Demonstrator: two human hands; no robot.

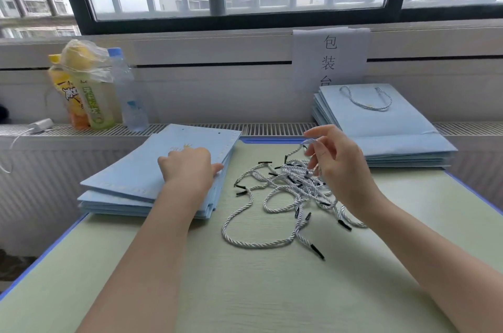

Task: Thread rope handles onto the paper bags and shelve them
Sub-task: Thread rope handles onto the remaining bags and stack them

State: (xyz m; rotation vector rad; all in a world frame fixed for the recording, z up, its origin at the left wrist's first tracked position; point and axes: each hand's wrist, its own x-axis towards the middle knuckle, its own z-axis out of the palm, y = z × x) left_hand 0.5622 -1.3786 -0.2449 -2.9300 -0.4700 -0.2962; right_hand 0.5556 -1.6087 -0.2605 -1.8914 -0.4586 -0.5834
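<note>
On table (190, 278), left hand (187, 166) on flat bags (130, 180), long axis toward window.

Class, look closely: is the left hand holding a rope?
No, the left hand rests on the left bag stack; the right hand lifts a rope.

Single head-worn view — wide-angle, facing forward and down, close over table (245, 291)

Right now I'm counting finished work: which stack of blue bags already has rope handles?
The right stack of bags by the paper sign; its top bag shows a threaded handle. The left stack shows only empty holes.
</note>
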